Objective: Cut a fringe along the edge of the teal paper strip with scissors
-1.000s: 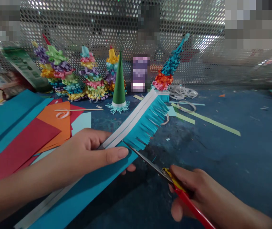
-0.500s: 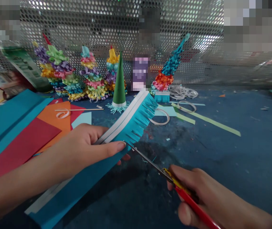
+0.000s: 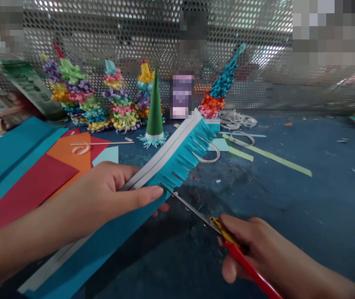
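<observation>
Movement: far end of the fringed teal paper strip (image 3: 182, 162) has swung slightly rightward; the cutting point remains at its lower edge.
Left hand (image 3: 109, 195): grasping the strip, thumb on top, a fingertip showing beneath, apparently to steady the edge against the blades.
Right hand (image 3: 249, 245): clenched on red-and-yellow-handled steel scissors (image 3: 193, 209), tips at the strip's edge; whether they are closing cannot be told.
Strip position: held above the dark blue table (image 3: 289, 207), running from the near edge towards the far edge, a white paper band along it.
Rest: red card sheet (image 3: 31, 187) and orange card sheet (image 3: 71, 158) lie by the left edge; green paper cone (image 3: 155, 112) and layered multicoloured paper trees (image 3: 121, 108) stand near the far edge, before a perforated metal screen (image 3: 134, 25).
</observation>
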{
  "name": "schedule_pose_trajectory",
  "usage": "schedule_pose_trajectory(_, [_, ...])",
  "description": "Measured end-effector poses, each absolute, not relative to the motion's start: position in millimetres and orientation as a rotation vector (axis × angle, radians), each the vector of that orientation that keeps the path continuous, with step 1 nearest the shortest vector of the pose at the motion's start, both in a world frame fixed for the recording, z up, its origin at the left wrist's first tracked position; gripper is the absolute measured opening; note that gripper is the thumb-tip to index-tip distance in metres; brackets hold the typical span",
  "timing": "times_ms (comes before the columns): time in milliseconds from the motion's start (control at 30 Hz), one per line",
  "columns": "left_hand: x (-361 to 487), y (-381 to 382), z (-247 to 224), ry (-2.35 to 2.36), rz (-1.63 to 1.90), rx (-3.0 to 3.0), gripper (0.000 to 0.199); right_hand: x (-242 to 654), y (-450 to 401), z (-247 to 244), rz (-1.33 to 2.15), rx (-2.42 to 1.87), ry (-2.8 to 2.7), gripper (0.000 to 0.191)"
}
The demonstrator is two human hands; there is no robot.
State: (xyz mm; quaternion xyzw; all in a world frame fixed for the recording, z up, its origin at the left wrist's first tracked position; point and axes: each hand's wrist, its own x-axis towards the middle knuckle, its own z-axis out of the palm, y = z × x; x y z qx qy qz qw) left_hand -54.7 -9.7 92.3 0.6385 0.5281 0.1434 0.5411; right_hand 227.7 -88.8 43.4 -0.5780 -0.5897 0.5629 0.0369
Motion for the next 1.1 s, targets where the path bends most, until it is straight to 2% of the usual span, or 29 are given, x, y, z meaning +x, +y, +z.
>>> schedule_pose_trajectory(167, [-55, -9, 93, 1.211, 0.319, 1.538, 0.022, 227, -88, 46, 1.755, -1.840, -1.757, 0.017])
schedule_pose_trajectory(300, [-51, -9, 92, 1.123, 0.340, 1.475, 0.017, 228, -89, 49, 1.742, -1.841, -1.797, 0.025])
schedule_pose_trajectory(567, [-51, -12, 91, 1.082, 0.317, 1.317, 0.012, 225, -91, 42, 1.726, -1.746, -1.797, 0.012])
schedule_pose_trajectory(800, [-49, -12, 94, 1.161, 0.364, 1.493, 0.015, 229, -94, 46, 1.824, -1.778, -1.728, 0.015])
schedule_pose_trajectory(967, [-47, -12, 91, 1.213, 0.370, 1.442, 0.020, 228, -92, 56, 1.682, -1.765, -1.859, 0.038])
schedule_pose_trajectory(1100, [-49, -11, 90, 1.239, 0.374, 1.411, 0.020, 226, -90, 57, 1.625, -1.807, -1.911, 0.043])
